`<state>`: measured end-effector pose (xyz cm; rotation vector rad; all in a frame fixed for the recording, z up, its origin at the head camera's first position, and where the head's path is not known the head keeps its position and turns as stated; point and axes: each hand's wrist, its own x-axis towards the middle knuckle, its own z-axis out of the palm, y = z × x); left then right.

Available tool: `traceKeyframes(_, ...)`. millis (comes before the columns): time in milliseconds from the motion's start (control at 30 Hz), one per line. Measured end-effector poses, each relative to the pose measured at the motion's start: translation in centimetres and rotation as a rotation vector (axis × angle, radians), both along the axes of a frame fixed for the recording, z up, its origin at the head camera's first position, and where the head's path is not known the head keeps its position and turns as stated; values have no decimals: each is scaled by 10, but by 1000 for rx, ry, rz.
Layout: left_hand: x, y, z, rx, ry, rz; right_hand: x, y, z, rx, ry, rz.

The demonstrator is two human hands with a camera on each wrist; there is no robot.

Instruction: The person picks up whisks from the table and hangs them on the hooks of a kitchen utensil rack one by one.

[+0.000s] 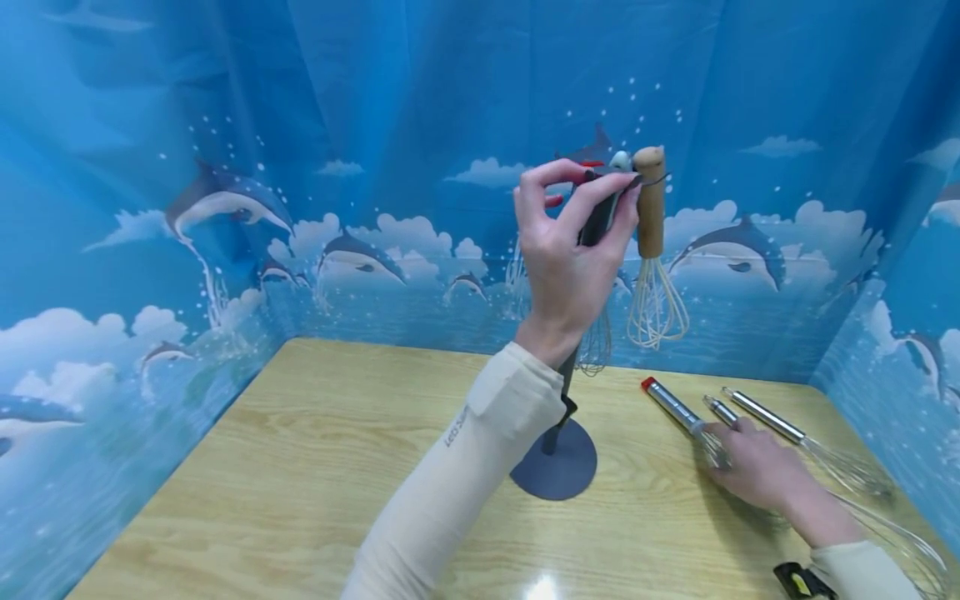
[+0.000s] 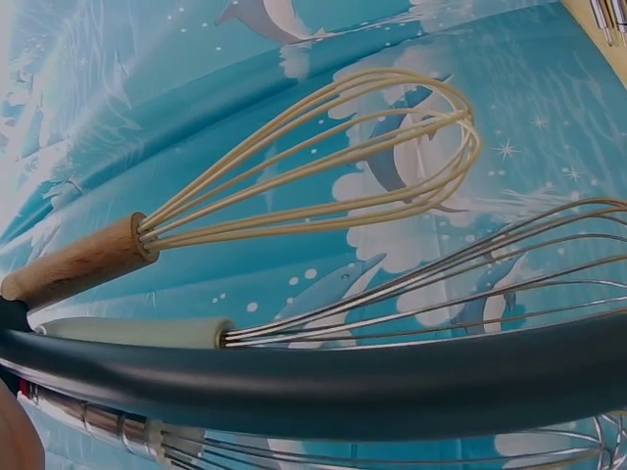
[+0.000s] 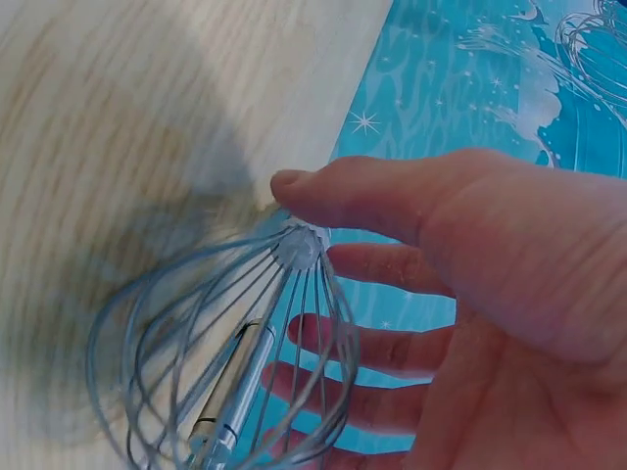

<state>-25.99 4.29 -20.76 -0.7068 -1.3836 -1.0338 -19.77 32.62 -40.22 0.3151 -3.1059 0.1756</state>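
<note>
My left hand (image 1: 570, 250) is raised and grips the upper part of a dark utensil stand's post (image 2: 343, 377), which rises from a round grey base (image 1: 555, 471). A wooden-handled whisk (image 1: 651, 217) with pale wires (image 2: 313, 166) hangs from the stand's top. Beside it hang a pale-green-handled whisk (image 2: 137, 331) and a steel-handled one (image 2: 98, 421). My right hand (image 1: 753, 467) lies low on the table over the wire head of a steel whisk (image 3: 245, 343). Its fingers (image 3: 392, 348) are spread and fairly straight, and the thumb touches the wire tip.
Three steel-handled whisks lie on the wooden table (image 1: 300, 467) at the right, one with a red-tipped handle (image 1: 670, 404) and another further right (image 1: 772, 417). A blue dolphin-print curtain (image 1: 225, 208) walls in the table on three sides.
</note>
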Motion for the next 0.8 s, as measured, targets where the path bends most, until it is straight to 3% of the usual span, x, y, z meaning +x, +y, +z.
traceKeyframes(233, -4, -5, 0, 50, 56, -128, 0, -2, 3, -19, -71, -9)
traceKeyframes(500, -7, -9, 1, 101, 37, -152, -1, 0, 1, -53, -76, -4)
traceKeyframes(800, -10, -15, -3, 103, 5, -181, -3, 5, -6, -84, -32, 76)
